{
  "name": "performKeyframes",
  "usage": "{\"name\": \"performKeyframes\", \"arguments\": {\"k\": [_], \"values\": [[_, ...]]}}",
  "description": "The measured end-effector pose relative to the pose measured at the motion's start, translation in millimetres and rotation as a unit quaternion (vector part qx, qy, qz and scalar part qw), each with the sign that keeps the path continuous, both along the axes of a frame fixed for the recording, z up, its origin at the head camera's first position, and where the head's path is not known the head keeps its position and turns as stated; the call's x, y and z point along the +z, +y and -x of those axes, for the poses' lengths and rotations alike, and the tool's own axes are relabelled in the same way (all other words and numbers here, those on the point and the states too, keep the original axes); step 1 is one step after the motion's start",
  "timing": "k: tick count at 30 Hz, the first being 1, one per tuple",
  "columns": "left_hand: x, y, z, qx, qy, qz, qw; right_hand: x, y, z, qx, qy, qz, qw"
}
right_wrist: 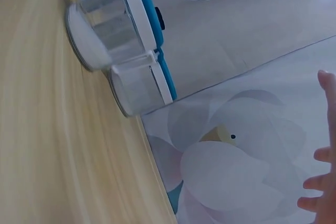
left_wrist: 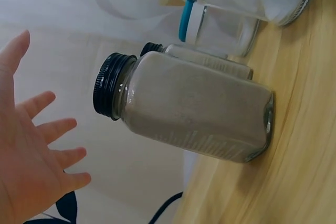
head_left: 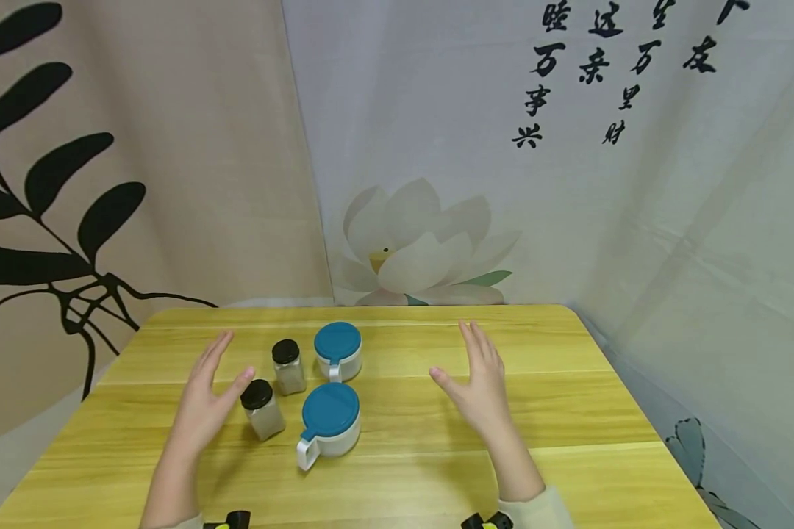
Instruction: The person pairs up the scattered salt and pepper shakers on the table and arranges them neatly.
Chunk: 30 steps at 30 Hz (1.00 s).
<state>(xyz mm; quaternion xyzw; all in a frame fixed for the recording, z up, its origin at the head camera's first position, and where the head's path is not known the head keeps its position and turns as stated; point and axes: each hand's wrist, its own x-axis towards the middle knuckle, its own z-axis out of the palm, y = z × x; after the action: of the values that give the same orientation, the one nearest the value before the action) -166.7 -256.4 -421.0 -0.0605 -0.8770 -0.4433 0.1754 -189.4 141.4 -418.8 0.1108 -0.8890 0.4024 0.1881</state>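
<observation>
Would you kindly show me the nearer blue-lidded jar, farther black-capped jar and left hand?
Nearer blue-lidded jar [head_left: 331,417], head view: its lid.
Farther black-capped jar [head_left: 290,373], head view: its body.
Left hand [head_left: 206,402], head view: its middle.

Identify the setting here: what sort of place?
Probably an improvised indoor tabletop filming spot, not clearly a kitchen: printed hangings behind a wood-grain table, which holds just two blue-lidded containers and two black-capped jars.

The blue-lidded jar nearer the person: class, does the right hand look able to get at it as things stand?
Probably yes: the right hand is empty, and only bare tabletop shows between it and the jar.
</observation>
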Motion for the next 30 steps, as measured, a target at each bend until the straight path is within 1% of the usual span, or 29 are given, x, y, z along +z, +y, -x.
{"name": "performKeyframes", "arguments": {"k": [5, 11, 20, 24, 30], "values": [[-3.0, 1.5, -1.3, 0.003, -0.022, -0.023, 0.9995, -4.5, -9, -3.0, 0.003, -0.001, 0.027, 0.9996], [-8.0, 3.9, -2.2, 0.0, -0.043, -0.055, 0.9975, -12.4, -19, -5.8, 0.007, -0.005, 0.056, 0.9984], [-16.3, 2.3, -3.1, -0.005, -0.067, -0.065, 0.9956, -20.6, -33, -8.9, 0.012, -0.002, 0.087, 0.9961], [-19.7, 0.5, -3.6, -0.007, -0.069, -0.076, 0.9946, -23.9, -39, -9.5, 0.016, -0.008, 0.094, 0.9954], [-25.6, -2.5, -3.6, -0.025, -0.049, -0.095, 0.994, -27.3, -49, -11.0, 0.022, -0.022, 0.11, 0.9935]]}}
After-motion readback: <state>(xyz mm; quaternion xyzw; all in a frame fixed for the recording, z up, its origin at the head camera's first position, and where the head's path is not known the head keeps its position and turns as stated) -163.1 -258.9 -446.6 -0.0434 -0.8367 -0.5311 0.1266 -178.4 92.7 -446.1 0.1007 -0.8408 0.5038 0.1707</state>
